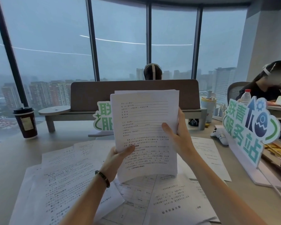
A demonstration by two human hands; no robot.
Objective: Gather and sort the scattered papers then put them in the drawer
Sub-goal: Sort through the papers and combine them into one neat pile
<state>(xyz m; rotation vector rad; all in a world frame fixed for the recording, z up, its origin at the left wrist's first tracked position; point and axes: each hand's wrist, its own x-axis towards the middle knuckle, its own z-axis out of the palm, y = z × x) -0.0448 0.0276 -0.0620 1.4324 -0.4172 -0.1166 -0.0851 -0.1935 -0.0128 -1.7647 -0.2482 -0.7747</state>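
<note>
I hold a stack of printed papers (144, 120) upright above the desk. My left hand (118, 155) grips its left edge low down, thumb on the front sheet. My right hand (177, 135) grips the right edge higher up, thumb across the front and fingers behind. Several loose printed sheets (66, 177) lie scattered and overlapping on the desk below, more of them at the front (175, 197) and to the right (206, 153). No drawer is in view.
A dark paper coffee cup (25, 122) stands at the left. A desk divider (135, 95) with a shelf runs across the back. A large green sign (248, 127) stands at the right, a smaller one (103, 119) behind the stack. Two people sit beyond.
</note>
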